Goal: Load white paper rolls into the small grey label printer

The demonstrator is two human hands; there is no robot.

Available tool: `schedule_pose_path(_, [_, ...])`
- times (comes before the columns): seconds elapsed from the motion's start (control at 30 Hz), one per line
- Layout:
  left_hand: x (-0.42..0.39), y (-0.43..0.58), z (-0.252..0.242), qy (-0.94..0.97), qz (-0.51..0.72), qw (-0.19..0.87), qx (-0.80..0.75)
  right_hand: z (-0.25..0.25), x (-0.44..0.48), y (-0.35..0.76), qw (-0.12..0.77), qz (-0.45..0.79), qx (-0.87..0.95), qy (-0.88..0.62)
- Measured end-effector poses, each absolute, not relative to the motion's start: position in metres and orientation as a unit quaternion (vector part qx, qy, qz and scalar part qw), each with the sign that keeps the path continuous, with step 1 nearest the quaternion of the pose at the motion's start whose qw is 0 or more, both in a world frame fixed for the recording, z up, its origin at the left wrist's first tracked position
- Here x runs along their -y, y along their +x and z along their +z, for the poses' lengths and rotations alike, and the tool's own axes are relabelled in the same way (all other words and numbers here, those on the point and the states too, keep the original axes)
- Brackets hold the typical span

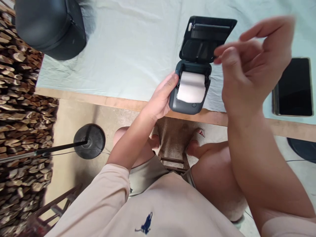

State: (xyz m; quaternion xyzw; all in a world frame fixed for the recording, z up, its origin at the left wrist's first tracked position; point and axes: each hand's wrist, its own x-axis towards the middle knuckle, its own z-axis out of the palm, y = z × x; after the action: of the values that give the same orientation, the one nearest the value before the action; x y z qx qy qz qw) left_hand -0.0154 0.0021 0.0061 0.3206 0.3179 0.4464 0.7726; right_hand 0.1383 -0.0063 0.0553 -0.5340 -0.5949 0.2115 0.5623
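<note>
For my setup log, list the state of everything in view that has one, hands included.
Printer: open
Lid: swung up
Paper roll: sitting in the printer, uncovered
Left hand: gripping the printer's side
Right hand: raised near the lid, fingers partly curled, blurred; contact unclear
Phone: lying flat, screen dark
Black case: looks closed
Cloth: spread, wrinkled

The single view looks from the person's head, facing forward and steeply down over the beige shirt (pixel 177 204). It sits close, taking in the portable printer (pixel 196 67), cloth-covered tabletop (pixel 130 42) and concrete floor (pixel 65 121).
</note>
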Motion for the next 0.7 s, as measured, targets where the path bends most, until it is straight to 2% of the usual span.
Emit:
schedule_pose_path(0.17, [-0.002,-0.015,0.006,0.363,0.43,0.77,-0.301,0.054,0.008,0.15,0.282,0.157,0.727,-0.606])
schedule_pose_path(0.33, [0.0,-0.016,0.006,0.398,0.42,0.76,-0.297,0.054,0.006,0.151,0.146,0.155,0.72,-0.661])
schedule_pose_path(0.57, [0.001,-0.014,0.008,0.376,0.431,0.752,-0.327,0.051,0.004,0.153,0.21,0.182,0.727,-0.628])
schedule_pose_path(0.63, [0.001,-0.013,0.008,0.358,0.449,0.745,-0.34,0.053,0.009,0.155,0.28,0.224,0.709,-0.608])
schedule_pose_path(0.7, [0.001,-0.011,0.008,0.343,0.467,0.736,-0.351,0.052,0.014,0.158,0.412,0.315,0.637,-0.571])
